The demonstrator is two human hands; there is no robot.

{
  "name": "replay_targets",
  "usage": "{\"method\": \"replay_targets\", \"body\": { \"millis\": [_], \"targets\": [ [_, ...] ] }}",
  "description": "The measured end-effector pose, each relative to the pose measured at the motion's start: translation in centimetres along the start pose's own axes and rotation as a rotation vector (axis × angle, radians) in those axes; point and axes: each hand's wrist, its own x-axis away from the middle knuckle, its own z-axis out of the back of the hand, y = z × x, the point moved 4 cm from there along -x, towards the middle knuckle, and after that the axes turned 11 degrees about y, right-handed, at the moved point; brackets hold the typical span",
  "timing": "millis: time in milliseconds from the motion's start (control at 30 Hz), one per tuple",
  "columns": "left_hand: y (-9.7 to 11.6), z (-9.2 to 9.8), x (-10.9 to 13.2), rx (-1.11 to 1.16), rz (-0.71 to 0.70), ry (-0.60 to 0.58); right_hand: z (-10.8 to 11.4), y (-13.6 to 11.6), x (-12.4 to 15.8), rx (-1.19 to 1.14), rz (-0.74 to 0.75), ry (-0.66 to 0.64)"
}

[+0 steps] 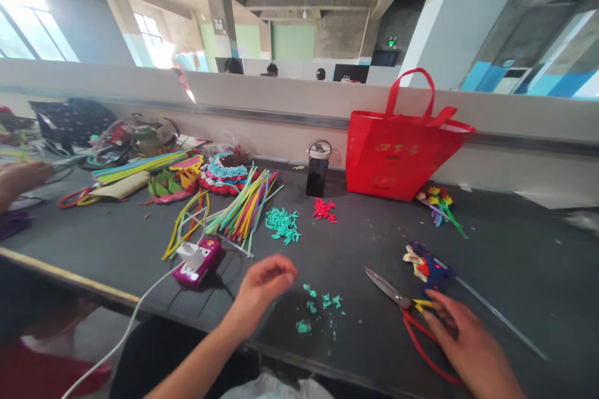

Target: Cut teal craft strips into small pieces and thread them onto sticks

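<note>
My left hand (262, 290) hovers over the near edge of the table, its fingers curled in toward the thumb; whatever may be between them is hidden. Beside it lie teal fuzzy scraps (312, 307). On the right, my right hand (461, 333) is over the red handles of a pair of scissors (390, 290), fingers stretched and apart. A yellow piece (422, 304) shows by its fingertips. Just beyond sits a blue glue gun (436, 273) with a long clear glue stick (500, 317). Farther off are piles of short teal pieces (282, 224) and red pieces (324, 209).
A purple power bank (199, 265) with a white plug and cable stands left, near bundled pipe cleaners (246, 206). Behind are a dark bottle (318, 171), a red bag (397, 156) and small pipe-cleaner flowers (438, 202). Another person's hand (21, 179) is at far left.
</note>
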Motion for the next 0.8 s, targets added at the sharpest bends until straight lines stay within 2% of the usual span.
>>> {"method": "replay_targets", "body": {
  "millis": [67, 133, 200, 233, 300, 333, 433, 500, 600, 700, 800],
  "targets": [
    [-2.6, -0.9, 4.2, 0.175, 0.273, -0.212, -0.8, -1.1, 2.3, -0.252, -0.096, 0.099],
    [-6.6, -1.3, 7.8, 0.240, 0.525, -0.364, -3.2, -2.8, 4.8, -0.528, -0.163, 0.060],
    [-11.2, -0.7, 10.1, 0.242, 0.691, -0.354, -6.3, -4.6, 6.6, -0.653, -0.202, -0.018],
    [-13.2, -0.3, 10.9, 0.250, 0.764, -0.316, -7.6, -5.4, 6.9, -0.680, -0.223, 0.012],
    [-16.2, 0.6, 11.8, 0.342, 0.933, -0.186, -9.7, -7.0, 6.6, -0.723, -0.201, 0.070],
    [-17.0, 0.9, 12.1, 0.395, 1.019, -0.118, -10.7, -7.9, 6.2, -0.744, -0.177, 0.078],
    [-17.1, 1.1, 11.9, 0.530, 1.099, 0.008, -13.6, -11.3, 5.1, -0.731, -0.080, -0.003],
    [-16.4, 0.6, 11.5, 0.601, 1.072, 0.001, -15.4, -13.9, 5.4, -0.759, -0.004, -0.135],
    [-15.8, 0.0, 11.2, 0.710, 1.033, -0.045, -17.3, -16.6, 7.8, -0.775, 0.063, -0.283],
    [-15.7, 0.0, 11.2, 0.775, 0.999, -0.065, -17.7, -17.5, 10.7, -0.814, 0.054, -0.411],
    [-15.6, 0.5, 11.4, 0.800, 1.011, -0.082, -17.4, -17.7, 11.0, -0.870, -0.002, -0.516]
  ]
}}
